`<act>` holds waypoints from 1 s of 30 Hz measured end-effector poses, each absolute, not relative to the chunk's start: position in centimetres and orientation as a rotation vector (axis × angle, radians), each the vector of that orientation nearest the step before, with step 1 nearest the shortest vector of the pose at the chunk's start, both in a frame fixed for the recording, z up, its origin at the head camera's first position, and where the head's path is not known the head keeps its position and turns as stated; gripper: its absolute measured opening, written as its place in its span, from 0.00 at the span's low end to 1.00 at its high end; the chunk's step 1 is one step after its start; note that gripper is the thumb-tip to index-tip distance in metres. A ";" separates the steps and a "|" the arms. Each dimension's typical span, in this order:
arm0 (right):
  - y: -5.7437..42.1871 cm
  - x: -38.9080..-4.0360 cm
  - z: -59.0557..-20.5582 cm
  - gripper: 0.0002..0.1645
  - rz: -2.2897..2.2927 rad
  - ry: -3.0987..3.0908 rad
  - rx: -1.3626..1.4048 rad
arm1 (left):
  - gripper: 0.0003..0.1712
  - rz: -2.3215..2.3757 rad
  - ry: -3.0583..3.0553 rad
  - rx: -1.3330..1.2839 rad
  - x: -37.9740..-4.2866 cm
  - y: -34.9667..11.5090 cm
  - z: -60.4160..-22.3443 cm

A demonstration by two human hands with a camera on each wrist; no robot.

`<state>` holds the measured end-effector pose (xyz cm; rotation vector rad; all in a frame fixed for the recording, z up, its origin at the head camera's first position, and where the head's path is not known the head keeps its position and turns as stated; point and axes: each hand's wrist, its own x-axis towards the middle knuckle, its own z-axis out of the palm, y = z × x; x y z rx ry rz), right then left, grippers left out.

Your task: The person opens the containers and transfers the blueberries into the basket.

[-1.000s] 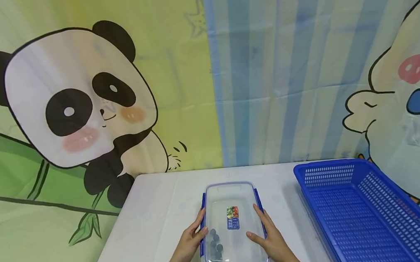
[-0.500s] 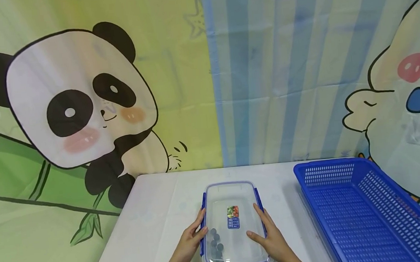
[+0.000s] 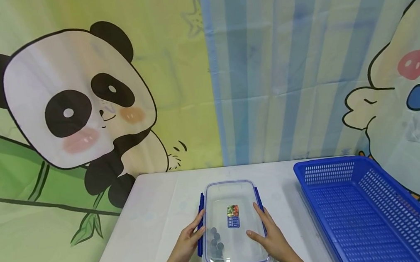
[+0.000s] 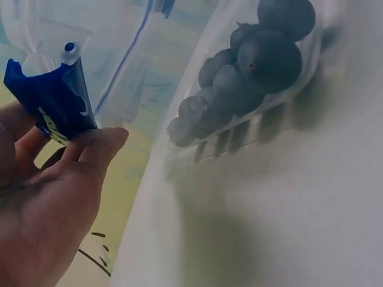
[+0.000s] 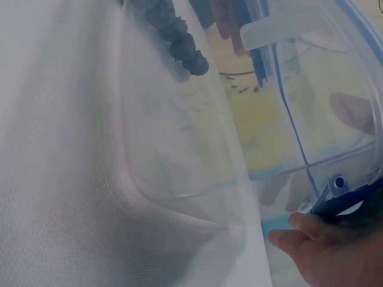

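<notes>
A clear lidded food storage box [image 3: 243,249] with blue side latches sits on the white table, a printed label [image 3: 233,216] on its lid. Several dark round berries [image 4: 269,63] lie inside along its left wall. My left hand [image 3: 185,243] pinches the left latch [image 4: 54,98], which stands swung out from the box wall. At the opposite side, my right hand [image 3: 273,237] grips the box's edge, its thumb over the lid and its fingers at the right latch [image 5: 353,200]. That latch lies close along the side.
A large blue perforated plastic basket [image 3: 352,218] stands to the right of the box, along the white table [image 3: 163,201]. Behind the table hangs a curtain [image 3: 250,81] printed with a panda and a white bird.
The left latch has swung outward from the box, and my left hand has shifted slightly left with it. My right hand has kept its place.
</notes>
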<state>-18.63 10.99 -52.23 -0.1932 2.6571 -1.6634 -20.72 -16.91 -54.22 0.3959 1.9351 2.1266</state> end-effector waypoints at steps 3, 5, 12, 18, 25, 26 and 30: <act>11.0 -18.6 -52.1 0.49 -1.669 2.652 -0.191 | 0.33 2.113 1.966 0.403 -20.7 -17.0 -54.3; 11.0 -18.6 -52.1 0.49 -1.672 2.648 -0.193 | 0.33 2.090 2.000 0.409 -20.7 -17.0 -54.4; 10.8 -18.6 -52.0 0.49 -1.674 2.644 -0.186 | 0.31 2.001 2.111 0.421 -20.4 -17.0 -54.0; 10.9 -18.5 -52.1 0.49 -1.659 2.661 -0.184 | 0.30 1.823 2.486 0.452 -20.1 -16.6 -53.6; 11.2 -18.6 -52.1 0.51 -1.586 2.732 -0.205 | 0.32 1.697 2.794 0.472 -20.0 -15.8 -54.2; 11.3 -18.7 -52.1 0.51 -1.574 2.729 -0.211 | 0.32 1.708 2.792 0.465 -20.0 -15.7 -54.2; 12.1 -19.2 -52.2 0.48 -1.557 2.673 -0.272 | 0.32 1.756 2.713 0.422 -20.0 -15.5 -54.4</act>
